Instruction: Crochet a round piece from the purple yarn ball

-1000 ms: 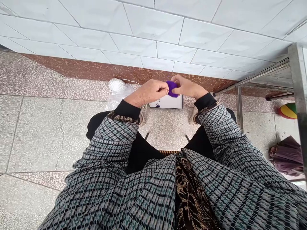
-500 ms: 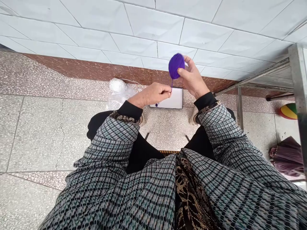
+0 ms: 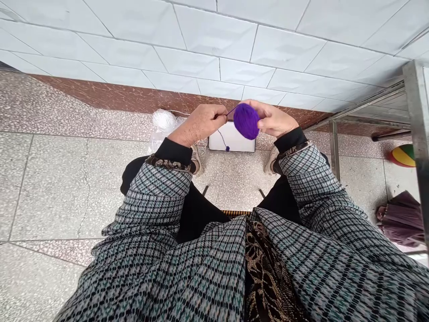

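One broad wall of glossy white tiles (image 3: pixel 214 40) rises behind a speckled stone floor (image 3: pixel 50 188). On that floor lies a shallow, white, rectangular box with a dark edge (image 3: pixel 243 145). The right hand (image 3: pixel 274 119) is curled around one side of a round purple yarn ball (image 3: pixel 246 121), holding it in the air above the box. Beside it, the left hand (image 3: pixel 203 123) pinches, thumb against fingers, a thin purple yarn strand (image 3: pixel 232 110) running to the ball. A light, even pull should prevent slack here, while a relaxed right grip should spare the ball from flattening. Smallest is a dark purple yarn clump (image 3: pixel 227 148) at the end of a dangling length of yarn (image 3: pixel 222 137), best kept from snagging on the box.
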